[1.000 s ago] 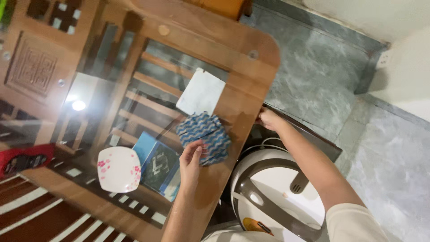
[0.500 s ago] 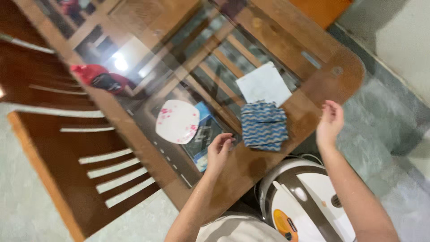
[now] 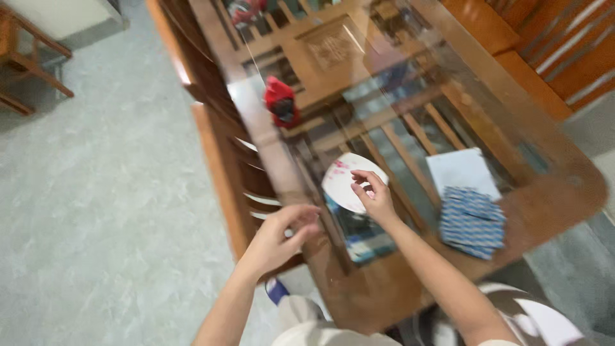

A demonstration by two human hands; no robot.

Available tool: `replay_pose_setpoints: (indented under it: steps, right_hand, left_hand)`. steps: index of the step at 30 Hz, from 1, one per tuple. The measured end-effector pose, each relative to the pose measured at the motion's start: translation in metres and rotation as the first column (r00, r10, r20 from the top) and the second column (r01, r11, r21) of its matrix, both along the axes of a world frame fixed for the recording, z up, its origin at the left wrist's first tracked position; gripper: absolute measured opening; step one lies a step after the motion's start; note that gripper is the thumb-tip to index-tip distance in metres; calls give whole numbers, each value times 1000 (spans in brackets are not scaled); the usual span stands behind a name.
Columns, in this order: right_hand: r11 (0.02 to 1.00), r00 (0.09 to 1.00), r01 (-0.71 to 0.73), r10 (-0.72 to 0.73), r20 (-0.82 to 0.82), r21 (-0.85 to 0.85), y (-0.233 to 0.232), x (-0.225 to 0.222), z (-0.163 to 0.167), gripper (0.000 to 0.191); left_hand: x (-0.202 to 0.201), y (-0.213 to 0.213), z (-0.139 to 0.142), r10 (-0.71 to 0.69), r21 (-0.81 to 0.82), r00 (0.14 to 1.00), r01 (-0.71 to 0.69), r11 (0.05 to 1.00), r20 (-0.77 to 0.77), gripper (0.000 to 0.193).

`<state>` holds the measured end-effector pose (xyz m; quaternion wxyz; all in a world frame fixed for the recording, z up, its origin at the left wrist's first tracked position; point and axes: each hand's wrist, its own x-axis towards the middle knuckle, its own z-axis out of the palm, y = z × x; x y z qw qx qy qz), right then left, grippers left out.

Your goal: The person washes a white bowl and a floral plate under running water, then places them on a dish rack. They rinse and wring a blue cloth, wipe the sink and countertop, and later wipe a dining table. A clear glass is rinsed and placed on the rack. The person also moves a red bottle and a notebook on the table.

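Observation:
A small white plate with pink flowers [image 3: 343,182] lies on the glass-topped wooden table [image 3: 551,198]. My right hand [image 3: 377,197] rests on the plate's near rim, fingers curled on it. My left hand [image 3: 280,236] hovers blurred over the table's left edge, fingers apart and holding nothing. A folded blue-and-white patterned cloth [image 3: 473,222] lies to the right of my right arm, and a white sheet [image 3: 462,172] lies just beyond it. A blue flat box [image 3: 362,236] sits under the plate's near side.
A red object [image 3: 280,102] stands on the table's left edge farther away. A wooden chair [image 3: 221,166] is pushed against the table's left side. A round white and dark appliance [image 3: 538,320] sits low at the bottom right. Grey floor [image 3: 109,192] spreads to the left.
The view has swung round. My right hand left the table edge by the cloth and came to the plate. My left hand moved from beside the cloth to the table's left edge.

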<state>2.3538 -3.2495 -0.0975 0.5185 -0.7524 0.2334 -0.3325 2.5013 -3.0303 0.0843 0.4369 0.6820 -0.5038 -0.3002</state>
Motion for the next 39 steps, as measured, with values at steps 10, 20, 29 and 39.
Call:
replay_pose_setpoints:
  steps: [10, 20, 29, 39]
  right_hand:
    - [975, 928, 193, -217, -302, -107, 17, 224, -1, 60]
    - [896, 784, 373, -443, -435, -241, -20, 289, -10, 147]
    - [845, 821, 492, -530, -210, -211, -62, 330, -50, 145]
    - [937, 926, 338, -315, 208, -87, -171, 447, 30, 124]
  left_hand:
    - [172, 45, -30, 51, -264, 996, -28, 964, 78, 18]
    - [284, 10, -33, -21, -263, 999, 12, 965, -33, 14]
    - [389, -88, -15, -243, -259, 969, 243, 935, 33, 14]
    - [611, -111, -16, 27, -324, 999, -34, 945, -26, 13]
